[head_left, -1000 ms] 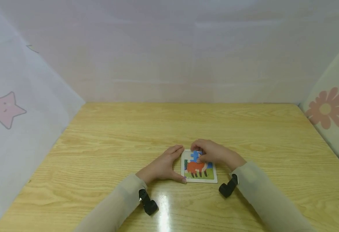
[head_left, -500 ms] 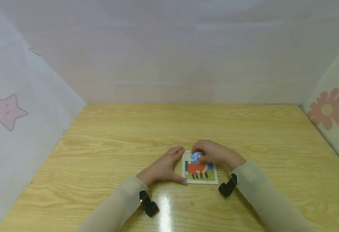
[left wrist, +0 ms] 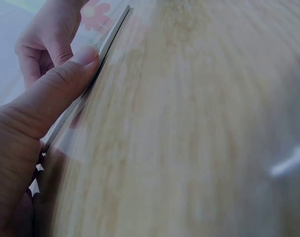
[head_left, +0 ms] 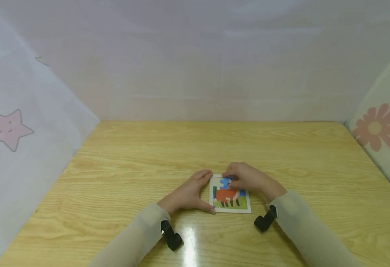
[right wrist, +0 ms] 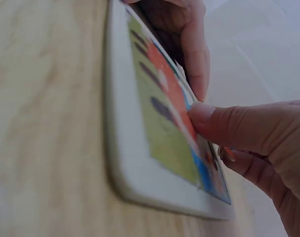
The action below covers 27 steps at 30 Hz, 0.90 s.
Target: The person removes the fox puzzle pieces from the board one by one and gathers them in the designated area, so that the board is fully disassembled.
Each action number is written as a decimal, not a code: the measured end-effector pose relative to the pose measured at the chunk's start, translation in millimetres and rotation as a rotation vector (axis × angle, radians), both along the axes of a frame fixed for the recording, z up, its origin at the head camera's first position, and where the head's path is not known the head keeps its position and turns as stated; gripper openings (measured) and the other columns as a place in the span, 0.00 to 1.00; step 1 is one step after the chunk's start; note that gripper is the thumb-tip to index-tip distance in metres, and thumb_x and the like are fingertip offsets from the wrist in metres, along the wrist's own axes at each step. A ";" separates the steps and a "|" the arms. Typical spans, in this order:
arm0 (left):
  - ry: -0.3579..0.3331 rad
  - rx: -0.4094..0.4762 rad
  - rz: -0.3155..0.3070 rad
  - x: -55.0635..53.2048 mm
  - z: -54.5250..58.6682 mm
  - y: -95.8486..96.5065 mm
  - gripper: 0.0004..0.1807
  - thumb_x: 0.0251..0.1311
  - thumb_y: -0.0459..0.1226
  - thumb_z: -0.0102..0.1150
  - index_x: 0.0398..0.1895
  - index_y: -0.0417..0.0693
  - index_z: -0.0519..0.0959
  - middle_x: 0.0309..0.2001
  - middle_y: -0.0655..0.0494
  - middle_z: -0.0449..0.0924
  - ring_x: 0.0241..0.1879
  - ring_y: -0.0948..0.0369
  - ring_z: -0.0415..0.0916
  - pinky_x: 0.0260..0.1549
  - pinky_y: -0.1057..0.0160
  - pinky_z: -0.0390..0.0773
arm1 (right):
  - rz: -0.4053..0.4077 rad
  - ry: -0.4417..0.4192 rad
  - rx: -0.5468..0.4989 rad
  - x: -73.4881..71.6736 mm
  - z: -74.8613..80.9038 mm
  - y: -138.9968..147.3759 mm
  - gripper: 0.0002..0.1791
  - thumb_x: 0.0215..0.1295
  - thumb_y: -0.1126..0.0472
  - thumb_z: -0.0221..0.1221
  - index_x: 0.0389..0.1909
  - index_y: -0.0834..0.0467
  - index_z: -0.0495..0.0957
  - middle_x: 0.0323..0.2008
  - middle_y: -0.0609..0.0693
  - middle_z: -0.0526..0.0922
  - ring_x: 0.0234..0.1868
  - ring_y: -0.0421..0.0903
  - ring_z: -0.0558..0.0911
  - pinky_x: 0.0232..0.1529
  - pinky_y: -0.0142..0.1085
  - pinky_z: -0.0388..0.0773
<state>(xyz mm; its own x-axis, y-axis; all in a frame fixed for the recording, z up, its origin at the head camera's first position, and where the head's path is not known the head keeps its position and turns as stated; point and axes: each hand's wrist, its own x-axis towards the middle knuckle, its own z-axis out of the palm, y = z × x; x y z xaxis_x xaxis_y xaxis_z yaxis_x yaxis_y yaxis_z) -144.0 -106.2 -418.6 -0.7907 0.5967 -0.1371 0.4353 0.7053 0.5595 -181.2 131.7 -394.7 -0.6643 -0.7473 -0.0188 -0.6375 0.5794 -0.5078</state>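
Observation:
A small jigsaw puzzle board [head_left: 229, 210] with a pale frame and a red fox picture lies on the table. My left hand [head_left: 189, 191] rests along its left side, with the thumb at the near corner and straight fingers at the far corner. The left wrist view shows that thumb [left wrist: 66, 81] lying over the board's edge. Over the upper right of the picture, my right hand [head_left: 249, 178] pinches a puzzle piece [right wrist: 228, 154] between thumb and bent fingers, which mostly hide it. A blue puzzle piece [head_left: 223, 183] shows left of those fingertips, beside a pale bare patch.
The wooden table [head_left: 131, 159] spreads around the board. White cloth [head_left: 195, 74] hangs behind it and along both sides, printed with a pink star [head_left: 6, 128] and a flower [head_left: 378, 128]. Both wrists wear black cameras [head_left: 173, 237].
Half a second ago the blue piece looked paler and tilted; now it looks flatter. My right hand has shifted slightly right, while my left hand stays at the board's side.

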 end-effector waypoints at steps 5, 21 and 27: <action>-0.004 0.004 -0.001 -0.5 0.1 0.4 0.64 0.34 0.62 0.70 0.73 0.47 0.49 0.73 0.56 0.45 0.71 0.57 0.42 0.67 0.54 0.54 | -0.050 0.086 -0.072 7.1 -7.8 3.0 0.20 0.56 0.61 0.64 0.49 0.64 0.79 0.40 0.49 0.79 0.36 0.39 0.75 0.36 0.30 0.75; 0.001 0.011 -0.017 -0.9 0.2 1.4 0.63 0.35 0.62 0.70 0.73 0.47 0.50 0.73 0.56 0.45 0.71 0.57 0.42 0.66 0.54 0.55 | -0.109 0.174 -0.224 16.1 -23.2 4.9 0.18 0.50 0.63 0.63 0.45 0.62 0.81 0.37 0.46 0.78 0.30 0.36 0.70 0.29 0.27 0.70; 0.013 0.012 -0.011 -1.4 -1.8 0.5 0.64 0.33 0.63 0.69 0.73 0.47 0.50 0.73 0.56 0.45 0.71 0.56 0.42 0.66 0.54 0.55 | -0.157 0.213 -0.297 18.6 -23.4 8.3 0.16 0.49 0.62 0.64 0.41 0.61 0.82 0.38 0.46 0.79 0.33 0.37 0.74 0.34 0.30 0.75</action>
